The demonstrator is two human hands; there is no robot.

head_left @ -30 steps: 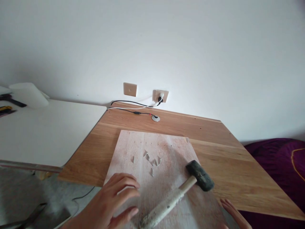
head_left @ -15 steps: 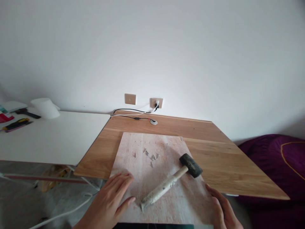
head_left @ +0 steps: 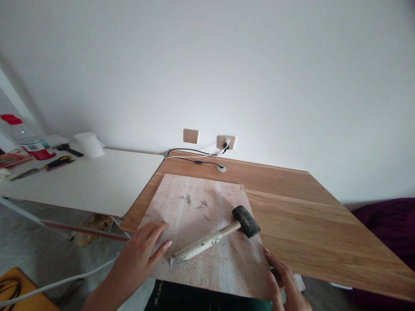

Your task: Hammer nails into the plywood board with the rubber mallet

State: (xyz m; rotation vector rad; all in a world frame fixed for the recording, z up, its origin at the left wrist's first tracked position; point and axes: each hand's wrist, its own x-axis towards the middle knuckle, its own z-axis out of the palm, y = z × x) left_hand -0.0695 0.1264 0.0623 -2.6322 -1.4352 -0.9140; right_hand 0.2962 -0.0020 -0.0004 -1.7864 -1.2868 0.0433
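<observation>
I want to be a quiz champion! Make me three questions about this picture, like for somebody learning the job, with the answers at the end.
1. Pick one: what colour is the head of the mallet?
a) red
b) black
c) yellow

2. True or false: the right hand is wrapped around the mallet's handle.

3. Compare: which is nearer the wall, the left hand or the small silvery pieces?

Key:
1. b, black.
2. False. The right hand is at the right edge of the board, away from the handle.
3. The small silvery pieces.
</observation>
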